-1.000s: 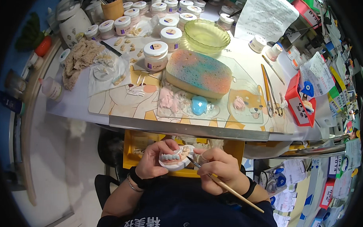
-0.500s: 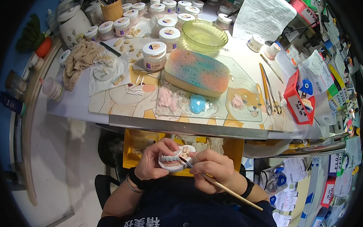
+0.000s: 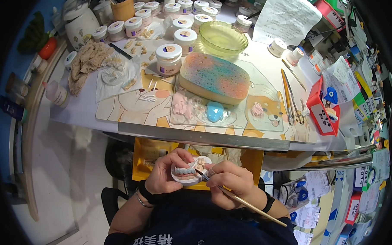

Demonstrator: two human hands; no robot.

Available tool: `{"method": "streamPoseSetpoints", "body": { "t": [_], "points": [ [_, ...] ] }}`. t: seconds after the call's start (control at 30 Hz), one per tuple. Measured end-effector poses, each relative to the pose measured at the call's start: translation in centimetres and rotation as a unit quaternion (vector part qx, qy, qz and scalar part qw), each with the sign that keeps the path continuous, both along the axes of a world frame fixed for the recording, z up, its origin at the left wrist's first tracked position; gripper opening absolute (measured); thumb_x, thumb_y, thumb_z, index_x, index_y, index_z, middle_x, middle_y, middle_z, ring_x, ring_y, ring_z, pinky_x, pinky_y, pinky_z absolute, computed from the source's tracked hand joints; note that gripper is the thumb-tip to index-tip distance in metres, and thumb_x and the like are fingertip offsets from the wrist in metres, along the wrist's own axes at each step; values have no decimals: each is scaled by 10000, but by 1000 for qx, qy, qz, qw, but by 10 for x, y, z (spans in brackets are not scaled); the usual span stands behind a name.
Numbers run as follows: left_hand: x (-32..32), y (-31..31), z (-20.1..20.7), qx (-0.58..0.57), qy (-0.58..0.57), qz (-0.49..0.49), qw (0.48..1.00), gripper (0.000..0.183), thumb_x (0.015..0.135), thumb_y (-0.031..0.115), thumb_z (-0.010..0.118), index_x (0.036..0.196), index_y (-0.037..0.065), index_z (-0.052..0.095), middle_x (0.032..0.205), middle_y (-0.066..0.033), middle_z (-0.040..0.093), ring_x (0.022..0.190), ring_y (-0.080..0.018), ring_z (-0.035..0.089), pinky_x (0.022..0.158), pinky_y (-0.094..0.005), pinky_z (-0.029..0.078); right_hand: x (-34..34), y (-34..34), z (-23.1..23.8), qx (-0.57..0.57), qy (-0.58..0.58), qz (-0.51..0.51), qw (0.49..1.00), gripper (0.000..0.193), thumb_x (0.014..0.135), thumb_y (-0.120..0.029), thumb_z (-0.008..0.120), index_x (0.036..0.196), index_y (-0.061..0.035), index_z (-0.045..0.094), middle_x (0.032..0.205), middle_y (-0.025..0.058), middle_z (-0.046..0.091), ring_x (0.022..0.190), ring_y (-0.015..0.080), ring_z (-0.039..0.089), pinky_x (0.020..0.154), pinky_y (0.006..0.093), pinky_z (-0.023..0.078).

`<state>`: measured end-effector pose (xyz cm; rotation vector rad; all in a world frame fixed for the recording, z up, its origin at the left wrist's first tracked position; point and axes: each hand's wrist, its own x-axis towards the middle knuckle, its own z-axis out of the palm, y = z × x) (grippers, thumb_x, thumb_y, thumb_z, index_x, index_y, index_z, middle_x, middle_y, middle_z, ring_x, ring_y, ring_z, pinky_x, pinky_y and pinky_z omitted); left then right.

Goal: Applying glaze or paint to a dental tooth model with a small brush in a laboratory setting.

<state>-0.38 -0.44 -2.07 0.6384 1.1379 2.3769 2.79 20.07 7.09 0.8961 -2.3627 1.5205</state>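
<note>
My left hand (image 3: 165, 171) grips a white dental model (image 3: 186, 178) with a pink gum strip and a row of pale blue-grey teeth on its front; beige teeth show at its far right. In my right hand (image 3: 229, 183) is a thin paintbrush (image 3: 245, 203) with a wooden handle slanting down to the right. Its dark tip touches or almost touches the model beside the row of teeth. Both hands are held close together in front of my body, over a yellow drawer (image 3: 250, 167) below the table edge.
On the table, a multicoloured sponge (image 3: 215, 78) lies on a glass slab (image 3: 243, 120) with pink and blue paste. Behind are a green glass bowl (image 3: 223, 39) and several white-lidded jars (image 3: 168, 59). A crumpled tan cloth (image 3: 86, 67) lies left; a red tray (image 3: 324, 109) stands right.
Both hands keep their holds on the model and the brush, with barely any motion. The table scene has shifted very slightly in the view.
</note>
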Motion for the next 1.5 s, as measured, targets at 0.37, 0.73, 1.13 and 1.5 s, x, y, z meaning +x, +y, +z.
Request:
{"method": "streamPoseSetpoints", "body": {
  "t": [0.37, 0.73, 1.13, 1.5],
  "points": [
    [0, -1, 1, 3, 1, -4, 1000, 365, 602, 16, 665, 955, 45, 575, 1144, -95, 468, 1073, -163, 497, 979, -319, 379, 1, -1, 3, 27, -9, -3, 1000, 187, 638, 60, 597, 804, -23, 618, 795, 111, 582, 752, 253, 667, 787, 347, 572],
    [0, 0, -1, 10, 5, 4, 1000, 373, 600, 16, 670, 960, 48, 578, 1151, -104, 467, 1088, -176, 492, 992, -330, 368, 1, -1, 3, 21, -2, 1, 1000, 184, 627, 52, 598, 792, -28, 612, 789, 108, 578, 761, 262, 665, 797, 354, 570],
    [0, 0, 2, 3, 6, 11, 1000, 364, 603, 6, 672, 952, 52, 581, 1151, -104, 469, 1081, -171, 499, 985, -327, 379, 1, -2, 4, 24, 0, 2, 1000, 174, 628, 36, 601, 789, -26, 619, 784, 110, 571, 725, 256, 658, 783, 355, 572],
    [-1, 0, 2, -7, 10, 15, 1000, 366, 604, 4, 688, 951, 54, 581, 1148, -99, 474, 1073, -166, 501, 978, -328, 378, 0, -3, 4, 43, 4, 1, 999, 187, 627, 30, 609, 799, -40, 637, 790, 96, 576, 728, 265, 665, 749, 346, 576]
  ]
}}
